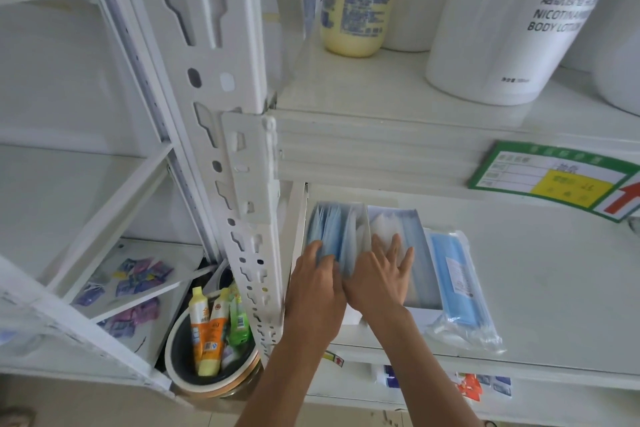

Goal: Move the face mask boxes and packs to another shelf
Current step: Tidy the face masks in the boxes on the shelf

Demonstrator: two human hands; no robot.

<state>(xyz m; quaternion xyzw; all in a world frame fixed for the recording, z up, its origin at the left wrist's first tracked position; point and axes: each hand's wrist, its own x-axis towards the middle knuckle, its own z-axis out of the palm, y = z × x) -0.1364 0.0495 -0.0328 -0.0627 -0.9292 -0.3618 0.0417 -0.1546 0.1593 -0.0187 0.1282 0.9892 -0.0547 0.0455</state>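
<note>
On the white middle shelf [540, 281] stand two open white boxes of face masks side by side. The left box [332, 229] holds upright blue masks; my left hand [317, 282] has its fingers curled over them at the box's near end. The right box [408, 229] shows pale blue and white masks; my right hand [384, 274] lies flat on it with fingers spread. A clear plastic pack of blue masks [457, 284] lies just right of the boxes, untouched.
A white perforated upright [242, 184] stands left of the boxes. The shelf above carries a yellow bottle [355, 0] and large white lotion bottles [512, 21]. A green price label [554, 180] hangs on its edge. Lower left, a bowl [211, 374] holds tubes.
</note>
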